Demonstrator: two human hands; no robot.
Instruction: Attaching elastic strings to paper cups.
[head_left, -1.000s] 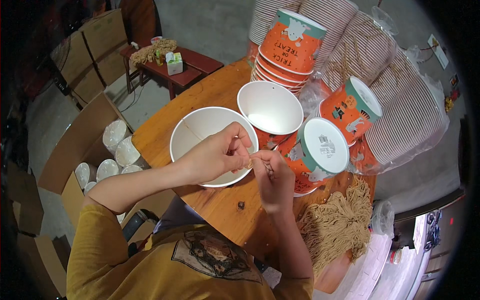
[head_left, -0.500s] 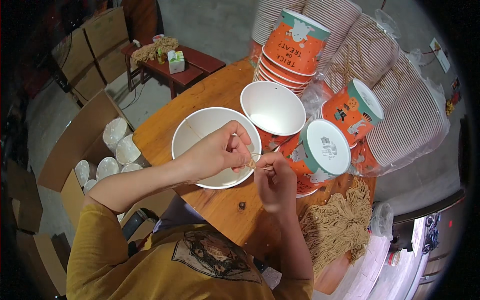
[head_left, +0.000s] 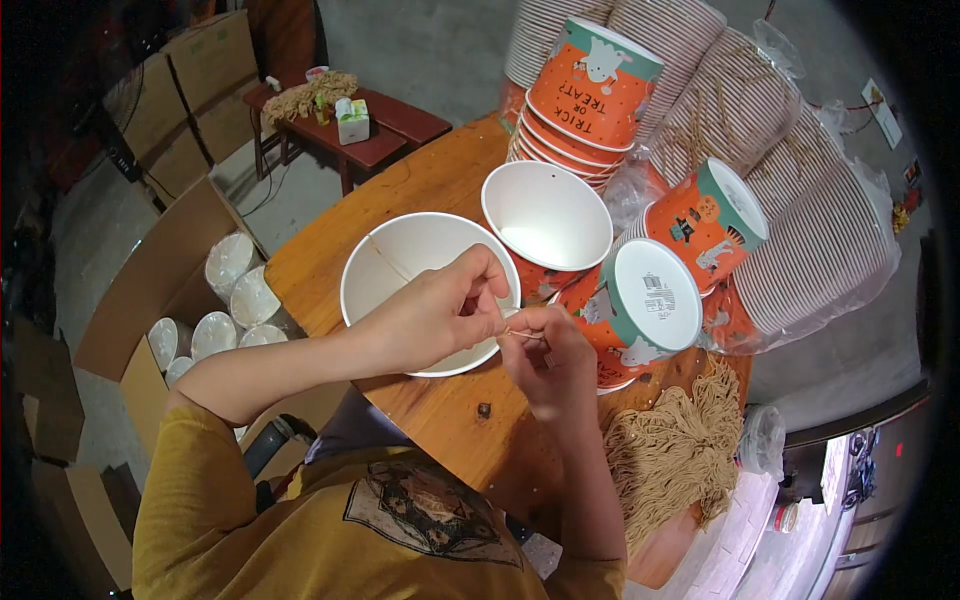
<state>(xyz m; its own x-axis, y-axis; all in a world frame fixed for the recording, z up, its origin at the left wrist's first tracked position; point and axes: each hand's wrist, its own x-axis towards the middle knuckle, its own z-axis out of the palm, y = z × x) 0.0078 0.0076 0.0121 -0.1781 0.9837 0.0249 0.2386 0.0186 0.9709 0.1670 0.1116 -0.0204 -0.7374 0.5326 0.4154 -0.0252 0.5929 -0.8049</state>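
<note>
A white-lined paper bucket [head_left: 430, 236] stands on the table in front of me, its mouth facing up. Against its inner far-left wall runs a thin tan cord [head_left: 388, 258]. My left hand [head_left: 430, 312] reaches across the bucket, thumb and fingers pinched on the cord at the near-right rim. Right beside it, my right hand [head_left: 548, 358] has its fingers closed on the same cord, a short bit of which shows between the fingertips. The exact knot or loop there is hidden by the fingers.
Another open bucket [head_left: 546, 215] stands just behind. Overturned orange-and-green buckets [head_left: 655, 295] sit to the right, near a tall bucket stack [head_left: 590, 90] and plastic-wrapped stacks [head_left: 820, 240]. A bundle of tan cords [head_left: 680, 450] lies at the table's right edge. A carton [head_left: 150, 290] holds wrapped buckets at left.
My hands have drawn closer together, fingertips now nearly touching. The small cord loop that showed between them is mostly covered. The bucket has shifted very slightly left.
</note>
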